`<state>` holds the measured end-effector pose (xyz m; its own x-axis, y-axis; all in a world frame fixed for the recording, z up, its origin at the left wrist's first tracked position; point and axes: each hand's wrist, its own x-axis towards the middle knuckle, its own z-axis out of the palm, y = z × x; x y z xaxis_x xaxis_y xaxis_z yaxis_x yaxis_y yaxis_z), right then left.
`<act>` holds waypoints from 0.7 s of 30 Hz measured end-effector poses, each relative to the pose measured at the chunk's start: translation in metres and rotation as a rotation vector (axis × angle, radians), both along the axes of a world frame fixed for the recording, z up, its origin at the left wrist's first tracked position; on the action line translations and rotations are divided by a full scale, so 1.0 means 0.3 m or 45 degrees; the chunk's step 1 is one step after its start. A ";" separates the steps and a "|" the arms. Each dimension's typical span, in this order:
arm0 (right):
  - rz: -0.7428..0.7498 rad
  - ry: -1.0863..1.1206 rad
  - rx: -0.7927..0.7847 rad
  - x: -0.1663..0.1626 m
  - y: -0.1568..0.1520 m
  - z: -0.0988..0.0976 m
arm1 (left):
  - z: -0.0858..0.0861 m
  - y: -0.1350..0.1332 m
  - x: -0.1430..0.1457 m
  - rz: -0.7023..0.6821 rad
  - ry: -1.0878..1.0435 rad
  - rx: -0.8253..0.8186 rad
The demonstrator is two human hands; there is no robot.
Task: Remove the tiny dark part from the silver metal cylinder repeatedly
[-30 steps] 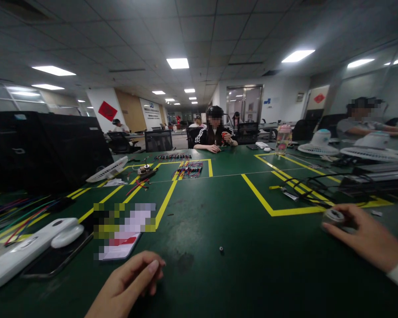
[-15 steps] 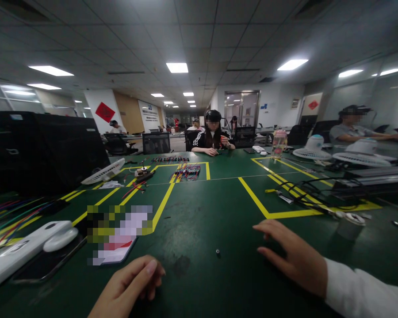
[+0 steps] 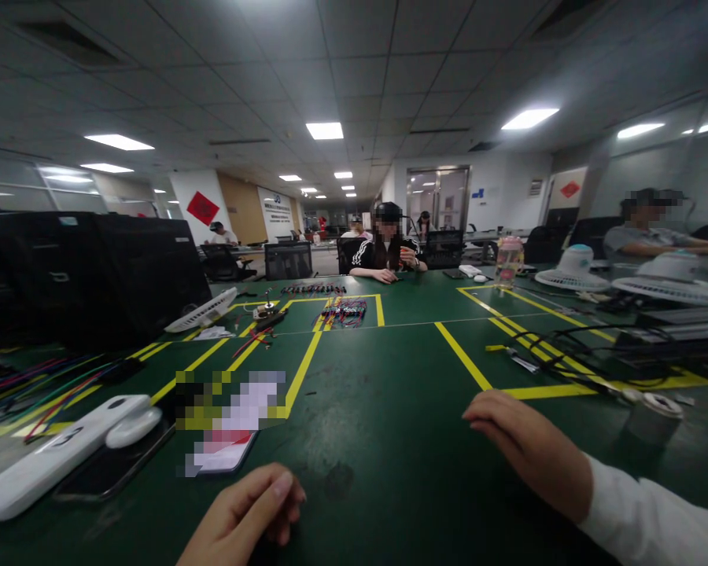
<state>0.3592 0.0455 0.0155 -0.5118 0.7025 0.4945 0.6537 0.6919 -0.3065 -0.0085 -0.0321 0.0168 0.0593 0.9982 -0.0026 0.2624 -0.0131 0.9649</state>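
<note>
My left hand [image 3: 248,515] is closed at the bottom, above the green table [image 3: 383,393], with the thumb laid against curled fingers. Whatever it may hold is hidden. My right hand [image 3: 528,448] is at the right, its thumb and fingers pressed together and pointing left. I cannot make out anything between the fingertips. Nearest my left hand lies a phone [image 3: 230,456], partly pixelated. The small metal piece seen earlier between the hands is not visible on the table.
At left are a white power strip [image 3: 64,452], a dark phone [image 3: 115,464] and coloured wires [image 3: 64,385]. A grey tape roll [image 3: 654,417] and black cables [image 3: 558,354] lie at right. A co-worker [image 3: 386,244] sits opposite, behind bundled wired parts [image 3: 343,312].
The small metal piece has gone from view on the table. My right hand's thumb and fingers have closed together. The view has shifted slightly; my left hand keeps its curled shape.
</note>
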 end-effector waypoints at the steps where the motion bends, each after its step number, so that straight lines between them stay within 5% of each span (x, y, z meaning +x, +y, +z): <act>1: -0.084 0.001 0.078 0.074 0.003 0.005 | 0.003 -0.002 0.002 0.011 -0.003 0.001; 6: -0.650 0.022 0.261 0.441 0.003 0.048 | 0.014 -0.005 0.010 0.072 -0.061 0.001; 10: -0.862 0.006 0.010 0.629 -0.005 0.078 | -0.007 0.002 -0.004 0.115 -0.085 -0.014; 13: -0.808 -0.010 -0.217 0.680 -0.010 0.092 | -0.023 0.007 -0.013 0.177 -0.106 0.001; 21: -0.951 0.057 -0.325 0.706 -0.030 0.134 | -0.014 0.003 -0.009 0.194 -0.081 0.015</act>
<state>0.5711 0.0366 0.0558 0.1570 0.9470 0.2804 0.9009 -0.0210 -0.4335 -0.0113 -0.0313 0.0126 -0.0928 0.9957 0.0079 0.2006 0.0109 0.9796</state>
